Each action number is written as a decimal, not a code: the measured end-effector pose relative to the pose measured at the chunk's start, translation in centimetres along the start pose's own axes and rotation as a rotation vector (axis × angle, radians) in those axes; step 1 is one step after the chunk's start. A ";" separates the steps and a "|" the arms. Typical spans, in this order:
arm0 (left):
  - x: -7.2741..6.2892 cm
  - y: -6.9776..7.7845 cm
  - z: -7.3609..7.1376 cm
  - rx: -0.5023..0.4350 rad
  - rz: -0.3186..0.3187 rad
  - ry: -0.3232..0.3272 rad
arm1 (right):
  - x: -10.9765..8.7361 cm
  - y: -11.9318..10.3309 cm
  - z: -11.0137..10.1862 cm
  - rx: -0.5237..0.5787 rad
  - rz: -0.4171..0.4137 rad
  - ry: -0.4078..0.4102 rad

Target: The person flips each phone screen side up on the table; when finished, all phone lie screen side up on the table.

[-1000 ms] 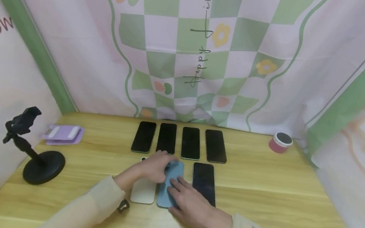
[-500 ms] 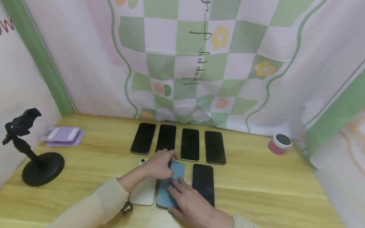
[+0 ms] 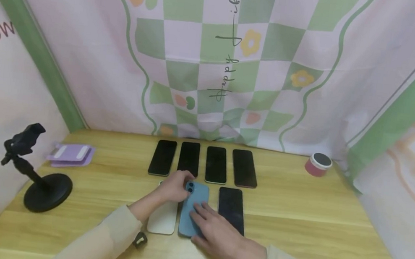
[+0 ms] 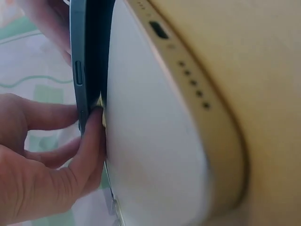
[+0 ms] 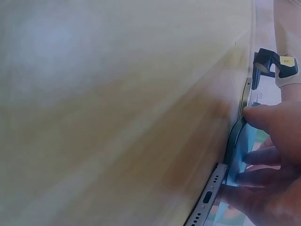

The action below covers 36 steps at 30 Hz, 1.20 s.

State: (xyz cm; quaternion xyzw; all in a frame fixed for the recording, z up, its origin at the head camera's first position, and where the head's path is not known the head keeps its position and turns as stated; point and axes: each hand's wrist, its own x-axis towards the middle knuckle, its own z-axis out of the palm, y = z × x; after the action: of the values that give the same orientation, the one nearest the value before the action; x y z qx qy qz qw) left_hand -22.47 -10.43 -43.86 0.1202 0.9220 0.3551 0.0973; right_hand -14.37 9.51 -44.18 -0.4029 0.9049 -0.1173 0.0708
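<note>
A blue phone lies back up in the front row, its two camera lenses showing at the upper left corner. My left hand pinches its upper left edge; in the left wrist view the fingers meet at the rim of the blue phone, one tip reaching into the dark gap beside the white phone. My right hand rests on the lower part with fingers fairly straight, the thumb at the bottom edge of the blue phone. Left of it, partly under my left wrist, is the white phone.
A dark-screened phone lies right of the blue one. Several black-screened phones form a back row. At left stand a black phone holder and a purple stand. A pink-and-white round speaker-like item sits back right.
My left hand first moves right over the blue phone's camera corner, then back left to its edge, uncovering the lenses. My right hand stays where it is.
</note>
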 end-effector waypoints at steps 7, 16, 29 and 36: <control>-0.1 0.1 -0.1 0.031 -0.004 -0.029 | -0.1 0.1 -0.1 -0.005 -0.002 0.015; -0.2 0.6 -0.4 0.025 -0.038 -0.014 | -0.2 0.1 -0.3 0.056 0.011 0.031; -0.2 2.4 -1.4 0.089 -0.041 -0.001 | -0.3 0.9 -1.2 0.468 0.146 0.228; 0.4 4.4 -1.7 0.288 -0.007 -0.042 | -0.5 1.6 -2.2 0.665 0.238 0.203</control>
State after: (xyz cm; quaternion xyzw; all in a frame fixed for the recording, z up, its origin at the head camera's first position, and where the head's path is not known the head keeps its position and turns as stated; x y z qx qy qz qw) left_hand -22.60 -8.29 -39.66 0.1369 0.9616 0.2162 0.0997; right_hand -15.64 11.22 -42.47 -0.2361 0.8604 -0.4351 0.1211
